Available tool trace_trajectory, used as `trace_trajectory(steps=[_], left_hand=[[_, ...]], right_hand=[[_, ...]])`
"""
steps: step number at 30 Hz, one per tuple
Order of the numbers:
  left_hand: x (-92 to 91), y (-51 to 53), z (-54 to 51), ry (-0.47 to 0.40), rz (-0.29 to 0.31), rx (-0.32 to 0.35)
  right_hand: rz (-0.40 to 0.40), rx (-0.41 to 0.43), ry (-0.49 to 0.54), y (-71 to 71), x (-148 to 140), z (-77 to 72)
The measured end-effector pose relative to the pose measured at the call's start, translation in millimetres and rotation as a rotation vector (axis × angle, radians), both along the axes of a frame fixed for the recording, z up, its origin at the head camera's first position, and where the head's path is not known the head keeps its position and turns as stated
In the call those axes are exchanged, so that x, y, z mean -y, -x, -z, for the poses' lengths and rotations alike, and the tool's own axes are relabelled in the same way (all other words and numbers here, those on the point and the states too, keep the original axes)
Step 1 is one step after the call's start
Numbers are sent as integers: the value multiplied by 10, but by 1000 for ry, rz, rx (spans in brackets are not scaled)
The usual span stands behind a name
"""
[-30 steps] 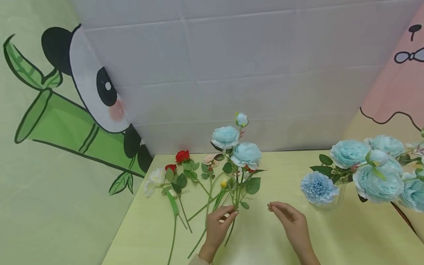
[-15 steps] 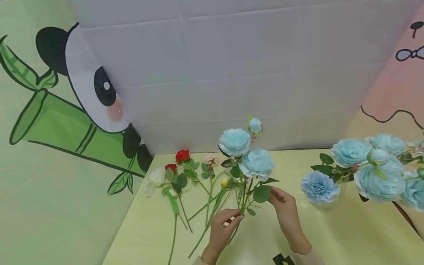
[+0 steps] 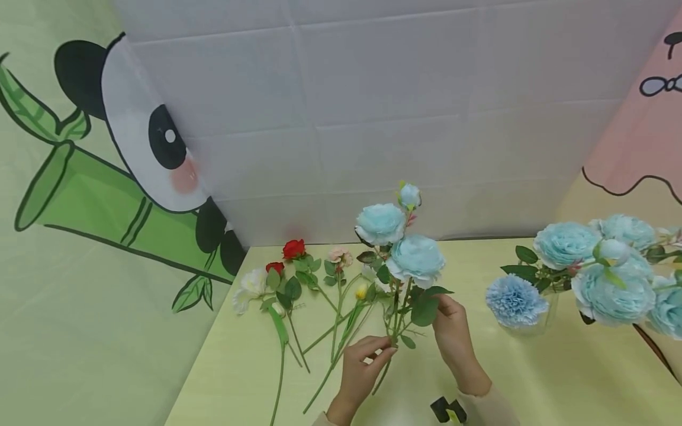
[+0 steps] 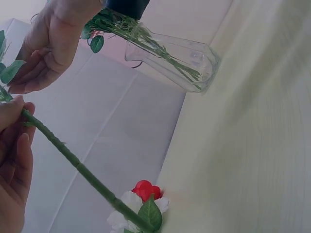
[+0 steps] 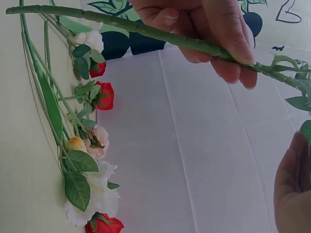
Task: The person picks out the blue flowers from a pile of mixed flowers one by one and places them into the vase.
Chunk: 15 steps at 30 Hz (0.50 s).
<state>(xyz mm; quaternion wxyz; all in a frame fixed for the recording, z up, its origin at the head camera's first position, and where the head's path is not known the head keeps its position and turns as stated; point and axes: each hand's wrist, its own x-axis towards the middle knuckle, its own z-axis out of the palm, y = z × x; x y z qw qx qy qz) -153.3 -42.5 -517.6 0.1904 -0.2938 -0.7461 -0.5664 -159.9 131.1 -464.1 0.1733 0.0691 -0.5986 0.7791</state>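
Note:
A branch of light blue artificial roses (image 3: 415,258), with two full blooms and a bud, stands upright over the table. My left hand (image 3: 362,368) pinches its green stem (image 5: 184,42) between thumb and fingers, below the leaves; the cut end hangs free beneath. My right hand (image 3: 454,338) is at the branch's right side, fingertips at a large green leaf (image 3: 424,310) that partly hides them. In the right wrist view, the fingers of the right hand (image 5: 294,189) look loosely bent beside a leaf.
Several loose flowers lie to the left: red roses (image 3: 293,249), a white flower (image 3: 249,290), pink blossoms (image 3: 340,257) and a yellow bud (image 3: 362,291). On the right, a clear glass vase (image 4: 177,60) holds light blue roses (image 3: 613,293) and a blue carnation (image 3: 515,300). Behind the table hangs white cloth (image 3: 373,118).
My right hand has come left and up to the leaf from its place apart on the right. My left hand has carried the rose branch slightly right.

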Motion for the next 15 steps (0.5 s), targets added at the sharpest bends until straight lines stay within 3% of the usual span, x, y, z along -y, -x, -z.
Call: trace_trajectory(steps=[6,8,11,15], left_hand=[[-10,19,41,1,24,-55],[-13,22,48,-3,29,-71],[-20,27,61,-5,33,-109],[-24,19,62,-1,31,-109]], right_hand=[[94,-113,276,-36,-89,-163],[134,-145,297,-61,-121,-248],[189,-97,204,-103,-160,-341],[137,-76,40,-157,-186,-387]])
